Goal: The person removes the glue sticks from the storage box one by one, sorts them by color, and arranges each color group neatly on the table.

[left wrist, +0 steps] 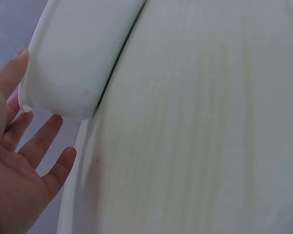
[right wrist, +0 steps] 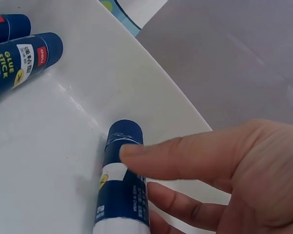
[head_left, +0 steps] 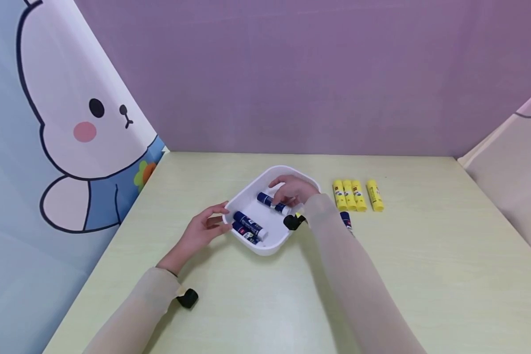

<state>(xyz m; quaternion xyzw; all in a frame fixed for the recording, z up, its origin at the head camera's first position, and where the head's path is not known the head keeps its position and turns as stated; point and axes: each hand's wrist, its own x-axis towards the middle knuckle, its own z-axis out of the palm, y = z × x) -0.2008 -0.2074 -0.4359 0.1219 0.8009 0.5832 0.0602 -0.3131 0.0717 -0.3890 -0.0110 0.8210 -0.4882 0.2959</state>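
Now the left hand, fingers spread, holds the white box; the right hand seems to pinch a blue glue stick.

Soft, even light falls across a pale counter in the head view, where a faint sheen brightens the near surface and soft-edged shadows lie beside both sleeves. The left wrist view is hazy and low in contrast, its counter washed out. The right wrist view looks greyer, with glints inside the white tray and legible lettering on a glue stick.
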